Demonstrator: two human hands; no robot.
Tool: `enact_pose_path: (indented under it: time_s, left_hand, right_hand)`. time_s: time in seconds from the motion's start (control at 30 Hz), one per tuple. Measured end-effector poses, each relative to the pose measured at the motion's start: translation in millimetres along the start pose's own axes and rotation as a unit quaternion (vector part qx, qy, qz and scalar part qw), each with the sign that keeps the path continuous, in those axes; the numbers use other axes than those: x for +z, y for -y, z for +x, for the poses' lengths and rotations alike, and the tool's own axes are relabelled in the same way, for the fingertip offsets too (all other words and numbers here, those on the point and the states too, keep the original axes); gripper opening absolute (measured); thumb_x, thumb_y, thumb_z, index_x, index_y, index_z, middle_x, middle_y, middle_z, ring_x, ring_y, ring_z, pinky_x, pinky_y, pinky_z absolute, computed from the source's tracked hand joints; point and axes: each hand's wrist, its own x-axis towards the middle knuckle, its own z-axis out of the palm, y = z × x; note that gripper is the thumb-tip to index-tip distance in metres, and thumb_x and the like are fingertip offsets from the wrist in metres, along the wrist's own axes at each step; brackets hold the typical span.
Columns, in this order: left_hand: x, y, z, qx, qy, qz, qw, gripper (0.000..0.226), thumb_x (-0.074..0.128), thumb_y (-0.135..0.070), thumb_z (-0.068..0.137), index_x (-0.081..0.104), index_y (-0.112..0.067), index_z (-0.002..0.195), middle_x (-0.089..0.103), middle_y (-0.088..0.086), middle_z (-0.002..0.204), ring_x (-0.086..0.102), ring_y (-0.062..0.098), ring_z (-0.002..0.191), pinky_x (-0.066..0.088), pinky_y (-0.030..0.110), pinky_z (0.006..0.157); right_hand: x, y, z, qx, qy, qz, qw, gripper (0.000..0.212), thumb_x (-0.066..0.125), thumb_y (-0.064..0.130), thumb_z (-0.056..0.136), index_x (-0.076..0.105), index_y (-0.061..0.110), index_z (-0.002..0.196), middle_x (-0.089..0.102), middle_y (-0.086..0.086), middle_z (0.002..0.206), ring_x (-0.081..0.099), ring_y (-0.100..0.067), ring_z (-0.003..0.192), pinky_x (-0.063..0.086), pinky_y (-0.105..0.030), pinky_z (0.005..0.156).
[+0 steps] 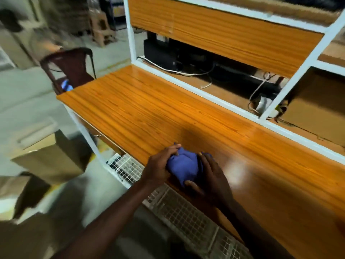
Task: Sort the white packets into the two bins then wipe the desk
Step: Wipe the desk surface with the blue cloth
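Note:
A bunched blue cloth lies on the orange wooden desk at its near edge. My left hand grips the cloth from the left, fingers curled over its top. My right hand cups it from the right, thumb under its near side. No white packets show on the desk. White wire-mesh bins sit below the desk's near edge, under my arms; their contents are hard to make out.
A dark red chair stands at the desk's far left end. Cardboard boxes sit on the floor to the left. Behind the desk, a white frame fences off cables and a black device; a cardboard box fills the right shelf.

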Motion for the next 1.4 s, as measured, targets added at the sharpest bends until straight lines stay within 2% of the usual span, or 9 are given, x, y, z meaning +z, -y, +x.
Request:
enact_pose_path:
  time_s: [0.2,0.3,0.43,0.67,0.77,0.9,1.07,1.23,1.4]
  left_hand:
    - [-81.1,55.9,-14.0,-0.041,-0.046,0.091,0.994,0.049,0.069,0.016,0.068,0.055,-0.017,0.101,0.057,-0.005,0.131,0.053,0.005,0.126,0.045,0.025,0.098]
    - [-123.6,91.7,-17.9,-0.062,-0.041,0.162,0.984,0.051,0.075,0.011,0.069,0.054,-0.021,0.103,0.057,-0.005,0.134,0.054,0.01,0.124,0.046,0.026,0.096]
    - [-183.7,135.9,-18.0,-0.108,-0.001,0.233,0.967,0.04,0.068,-0.008,0.081,0.047,-0.027,0.11,0.045,-0.004,0.149,0.048,0.013,0.133,0.049,0.033,0.09]
    - [-285.7,182.5,-20.7,-0.217,-0.013,0.251,0.943,0.084,0.076,-0.028,0.082,0.028,-0.022,0.151,0.033,0.0,0.155,0.031,0.012,0.145,0.028,0.022,0.115]
    - [-318.9,199.7,-28.8,-0.256,0.025,0.304,0.917,0.106,0.072,-0.032,0.072,0.008,-0.028,0.157,0.014,0.0,0.163,0.012,0.009,0.15,0.021,0.017,0.115]
    - [-359.1,223.6,-45.3,-0.309,0.016,0.271,0.912,0.106,0.064,-0.05,0.077,-0.006,-0.035,0.155,0.005,-0.005,0.165,0.003,0.005,0.15,0.016,0.021,0.119]
    - [-432.9,280.2,-56.2,-0.372,-0.08,0.205,0.902,0.069,0.036,-0.072,0.091,0.015,-0.045,0.151,0.026,-0.014,0.157,0.022,-0.007,0.141,0.019,0.012,0.112]
    - [-516.1,363.1,-82.3,-0.443,-0.051,0.253,0.859,0.089,0.049,-0.076,0.082,0.02,-0.031,0.153,0.048,0.002,0.139,0.048,0.019,0.124,0.044,0.039,0.102]
    - [-580.4,432.9,-93.6,-0.432,-0.037,0.274,0.859,0.055,0.047,-0.063,0.087,0.06,-0.013,0.105,0.048,-0.001,0.094,0.05,0.021,0.086,0.048,0.045,0.078]
  right_hand:
    - [50.0,27.0,105.9,-0.077,0.009,0.038,0.996,0.049,0.05,0.032,0.086,0.066,0.011,0.126,0.07,-0.014,0.121,0.069,-0.035,0.104,0.057,-0.047,0.086]
    - [77.1,48.8,161.2,-0.142,0.016,0.038,0.989,0.046,0.057,0.033,0.081,0.068,0.013,0.122,0.072,-0.01,0.112,0.067,-0.032,0.098,0.055,-0.04,0.084]
    - [125.9,77.7,238.3,-0.184,0.081,0.069,0.977,0.052,0.06,0.032,0.077,0.059,0.024,0.128,0.07,-0.003,0.117,0.067,-0.031,0.104,0.054,-0.048,0.087]
    - [192.6,159.5,345.0,-0.278,0.108,0.101,0.949,0.047,0.058,0.033,0.08,0.067,0.018,0.123,0.071,0.0,0.113,0.067,-0.026,0.1,0.053,-0.044,0.083]
    - [218.6,196.8,379.0,-0.314,0.126,0.08,0.937,0.049,0.06,0.036,0.079,0.065,0.023,0.126,0.069,0.003,0.115,0.065,-0.023,0.102,0.052,-0.041,0.085]
    - [267.7,252.3,418.1,-0.356,0.127,0.074,0.923,0.053,0.063,0.033,0.074,0.064,0.024,0.126,0.068,0.003,0.116,0.063,-0.021,0.104,0.051,-0.039,0.086]
    - [340.3,328.1,466.6,-0.38,0.157,0.066,0.909,0.055,0.058,0.035,0.074,0.062,0.024,0.128,0.067,0.003,0.116,0.063,-0.023,0.103,0.052,-0.04,0.085]
    - [416.4,402.2,507.5,-0.359,0.218,0.087,0.903,0.061,0.068,0.024,0.069,0.061,0.019,0.129,0.066,-0.002,0.115,0.062,-0.03,0.102,0.053,-0.041,0.088]
    - [474.8,453.4,548.4,-0.338,0.272,0.086,0.897,0.057,0.071,0.018,0.073,0.06,0.02,0.129,0.066,-0.003,0.12,0.06,-0.029,0.109,0.048,-0.037,0.091]
